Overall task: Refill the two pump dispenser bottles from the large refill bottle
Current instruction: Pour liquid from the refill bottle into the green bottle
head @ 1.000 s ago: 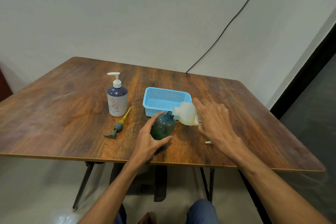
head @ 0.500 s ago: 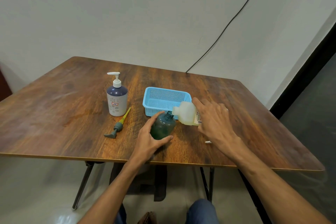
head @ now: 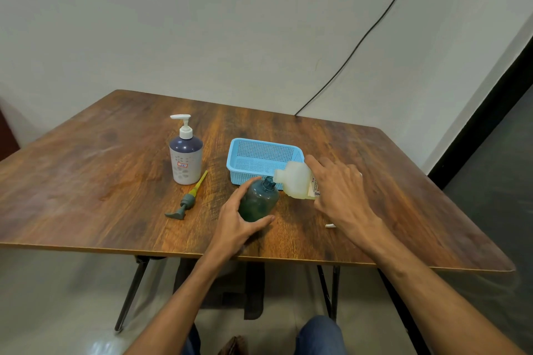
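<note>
Brown wood-grain table set against a pale wall, with one black cable slanting down it.

Left hand: fingers and thumb curled round the dark green dispenser bottle, gripping its body. Standing upright on the near middle of the table, neck open, pump off.

Right hand: fingers wrapped over the pale refill bottle, holding it tipped on its side, mouth pointing left and right at the green bottle's open neck. Cannot tell whether liquid is running.

Writing: label on the refill bottle mostly covered by the hand; a strip of dark print visible, not legible. Small red-edged sticker on the front of the purple-and-white pump bottle; text too small to read.

Count:
- Dispenser bottles: two. Green one in hand; purple-and-white one upright at far left, white pump fitted.
- Refill bottles: one.
- Loose pump: one, grey head and yellow tube, lying flat just near of the purple-and-white bottle.
- Blue mesh basket: one, just beyond the green bottle.
- Small white item: one, beside the right wrist, mostly hidden, not identifiable.
</note>
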`<move>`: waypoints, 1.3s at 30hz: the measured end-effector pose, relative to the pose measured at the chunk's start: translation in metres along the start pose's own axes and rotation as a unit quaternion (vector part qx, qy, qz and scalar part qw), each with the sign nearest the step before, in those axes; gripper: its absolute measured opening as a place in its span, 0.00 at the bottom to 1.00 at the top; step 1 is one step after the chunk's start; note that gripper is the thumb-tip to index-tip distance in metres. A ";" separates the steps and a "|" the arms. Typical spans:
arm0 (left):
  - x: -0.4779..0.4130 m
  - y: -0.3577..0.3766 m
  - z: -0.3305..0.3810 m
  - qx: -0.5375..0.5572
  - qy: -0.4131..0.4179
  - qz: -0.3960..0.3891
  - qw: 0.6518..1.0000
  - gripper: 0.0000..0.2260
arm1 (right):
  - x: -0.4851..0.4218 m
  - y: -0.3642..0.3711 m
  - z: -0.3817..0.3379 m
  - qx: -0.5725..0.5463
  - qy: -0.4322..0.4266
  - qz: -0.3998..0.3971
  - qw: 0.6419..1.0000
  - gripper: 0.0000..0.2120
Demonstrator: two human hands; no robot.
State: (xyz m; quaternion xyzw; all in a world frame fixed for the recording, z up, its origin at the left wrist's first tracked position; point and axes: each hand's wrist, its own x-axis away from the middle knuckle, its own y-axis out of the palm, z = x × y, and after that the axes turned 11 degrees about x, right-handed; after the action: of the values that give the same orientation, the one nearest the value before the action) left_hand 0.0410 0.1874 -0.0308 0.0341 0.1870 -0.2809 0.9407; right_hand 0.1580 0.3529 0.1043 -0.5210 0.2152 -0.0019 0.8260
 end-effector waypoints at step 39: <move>0.000 0.000 -0.003 -0.002 -0.005 0.000 1.000 0.38 | 0.002 0.000 0.001 0.004 -0.003 -0.002 1.000 0.38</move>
State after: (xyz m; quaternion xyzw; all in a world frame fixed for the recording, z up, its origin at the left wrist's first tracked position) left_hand 0.0401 0.1880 -0.0331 0.0308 0.1824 -0.2812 0.9417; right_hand 0.1601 0.3528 0.1043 -0.5183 0.2114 -0.0030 0.8287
